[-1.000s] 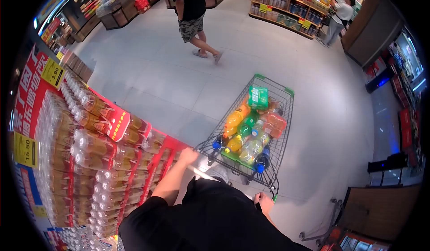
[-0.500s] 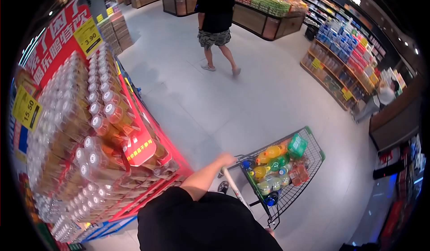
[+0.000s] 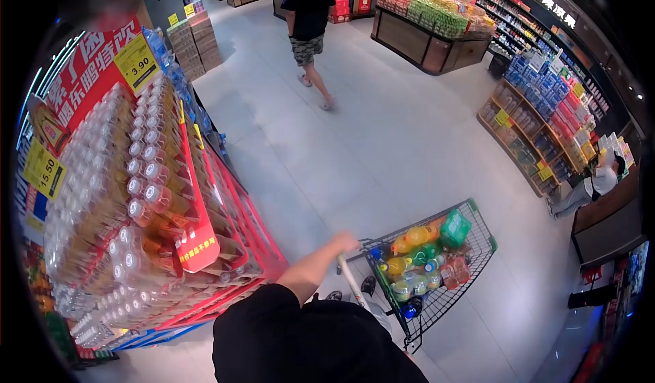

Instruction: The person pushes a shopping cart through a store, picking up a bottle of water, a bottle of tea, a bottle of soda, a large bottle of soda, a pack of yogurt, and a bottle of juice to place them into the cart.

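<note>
My left hand (image 3: 345, 242) is closed at the left end of the white handle (image 3: 352, 278) of a shopping cart, its fingers blurred. The wire cart (image 3: 482, 253) stands in front of me to the right, with green corners. Inside lie several bottles of orange and yellow drink (image 3: 417, 236), a green pack (image 3: 455, 229) and a pack of reddish bottles (image 3: 455, 272). My right hand is out of sight, hidden behind my black-sleeved body near the handle's other end.
A large bottle display (image 3: 147, 178) with price signs rises close on the left. A person in black (image 3: 310, 7) walks ahead. Snack bins (image 3: 437, 24) stand beyond, and a wooden shelf (image 3: 525, 137) is on the right, near a person in white (image 3: 602, 178).
The person in black has moved farther away and to the left. The left display and the right shelf have shifted in view, while my left hand stays on the handle.
</note>
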